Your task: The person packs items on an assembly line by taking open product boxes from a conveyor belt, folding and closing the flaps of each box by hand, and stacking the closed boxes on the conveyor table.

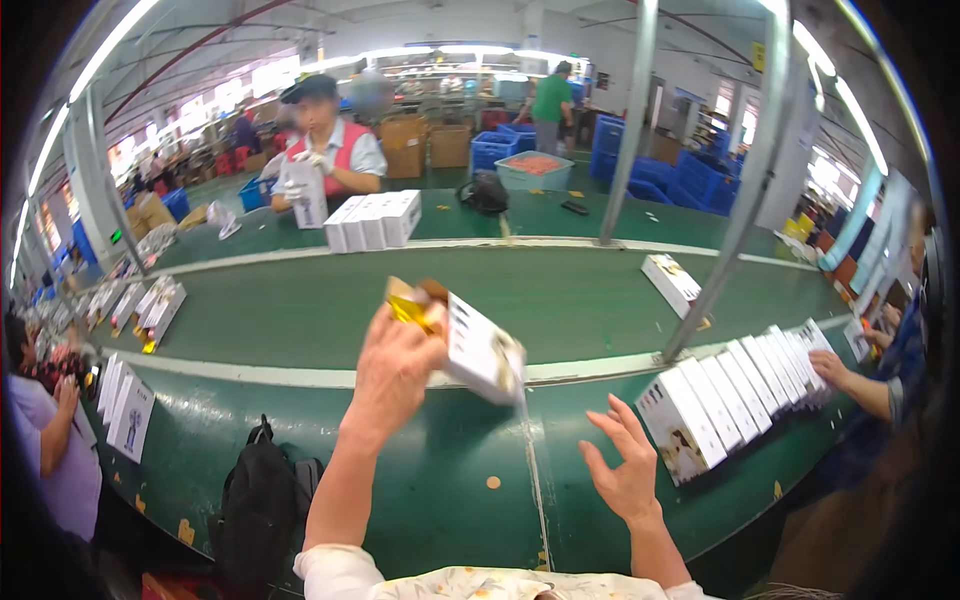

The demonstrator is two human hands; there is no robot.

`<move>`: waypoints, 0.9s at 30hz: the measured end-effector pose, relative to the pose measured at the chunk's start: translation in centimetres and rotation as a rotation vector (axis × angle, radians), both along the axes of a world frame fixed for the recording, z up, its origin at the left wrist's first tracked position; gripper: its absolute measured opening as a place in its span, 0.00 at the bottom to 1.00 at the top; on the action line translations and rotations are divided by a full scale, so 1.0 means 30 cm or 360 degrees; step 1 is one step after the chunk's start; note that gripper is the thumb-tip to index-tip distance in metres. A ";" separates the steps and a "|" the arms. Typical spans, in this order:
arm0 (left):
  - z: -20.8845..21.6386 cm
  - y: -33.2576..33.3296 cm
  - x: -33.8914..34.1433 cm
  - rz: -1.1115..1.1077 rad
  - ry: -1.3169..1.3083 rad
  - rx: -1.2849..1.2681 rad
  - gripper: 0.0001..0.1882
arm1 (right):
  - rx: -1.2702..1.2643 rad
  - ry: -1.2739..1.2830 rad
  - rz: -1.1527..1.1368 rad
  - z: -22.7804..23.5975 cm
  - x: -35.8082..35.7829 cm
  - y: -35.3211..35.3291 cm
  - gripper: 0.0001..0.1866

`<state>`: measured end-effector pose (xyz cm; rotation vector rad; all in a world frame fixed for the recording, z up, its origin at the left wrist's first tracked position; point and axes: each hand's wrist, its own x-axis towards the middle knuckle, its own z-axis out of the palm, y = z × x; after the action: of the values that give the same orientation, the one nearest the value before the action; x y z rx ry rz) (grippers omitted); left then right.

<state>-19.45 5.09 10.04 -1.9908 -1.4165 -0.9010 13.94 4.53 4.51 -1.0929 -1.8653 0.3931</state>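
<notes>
My left hand (395,365) is closed on the open end of a white printed carton (482,350), lifted over the near edge of the conveyor belt. A brown flap and something shiny and yellow (410,311) show at that end, by my fingers. The carton is tilted and slightly blurred. My right hand (625,465) hangs over the green bench with its fingers apart and nothing in them. Just to its right stands a row of several white cartons (712,405), packed side by side on the bench.
A green conveyor belt (570,300) runs across, with a carton (675,283) near a metal post (725,220). A black backpack (255,500) lies at left. Co-workers stand on both sides; across the belt, a person in a pink vest (350,150) handles a carton.
</notes>
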 end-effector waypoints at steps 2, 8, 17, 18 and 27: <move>0.018 -0.053 0.090 -0.0425 0.0028 -0.0163 0.06 | 0.0257 -0.0005 0.0095 0.033 0.001 0.010 0.32; 0.014 -0.175 0.283 -0.1003 0.0135 -0.0495 0.13 | -0.1095 0.0444 0.0769 0.004 0.048 0.011 0.45; 0.217 -0.250 0.393 -0.0714 -0.0141 -0.0129 0.20 | -0.0298 0.0616 0.0588 0.048 -0.037 -0.145 0.51; 0.209 -0.245 0.394 -0.0714 -0.0129 -0.0120 0.20 | -0.0217 0.0581 0.0563 0.041 -0.045 -0.153 0.52; 0.162 -0.281 0.440 -0.0413 0.0180 -0.0298 0.10 | -0.0138 0.0626 0.0587 0.009 -0.043 -0.156 0.52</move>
<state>-6.24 -3.35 14.89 -2.3678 -1.2377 -0.7711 12.65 -0.15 4.77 -0.6605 -1.6984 0.8444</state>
